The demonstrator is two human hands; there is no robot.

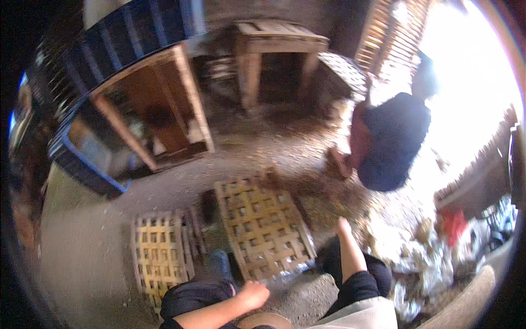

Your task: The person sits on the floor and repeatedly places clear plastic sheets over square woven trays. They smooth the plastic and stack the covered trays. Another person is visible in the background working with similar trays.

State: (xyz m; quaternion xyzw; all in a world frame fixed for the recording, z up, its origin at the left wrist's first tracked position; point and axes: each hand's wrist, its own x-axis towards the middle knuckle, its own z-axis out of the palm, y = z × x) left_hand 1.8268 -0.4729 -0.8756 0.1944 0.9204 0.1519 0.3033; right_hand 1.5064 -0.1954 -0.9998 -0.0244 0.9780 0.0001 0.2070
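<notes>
My left hand (255, 295) is above my left knee, its fingers curled in and the inside of the hand hidden. Just beyond it lies a large yellowish woven-slat panel (266, 223), like the lid or side of a bamboo crate, with square gaps; the hand seems apart from it. My right hand (343, 226) reaches forward past the panel's right edge, over my right knee. It is seen end-on and blurred, so its fingers cannot be made out. A second woven-slat panel or crate (159, 253) lies to the left, beside my foot.
Another person (395, 141) in dark clothing bends low at the right, a hand near the littered ground. Crumpled clear plastic bags (424, 252) heap at the right. A wooden stand (280, 44) and a blue-edged cabinet with a wooden frame (156, 104) stand at the back.
</notes>
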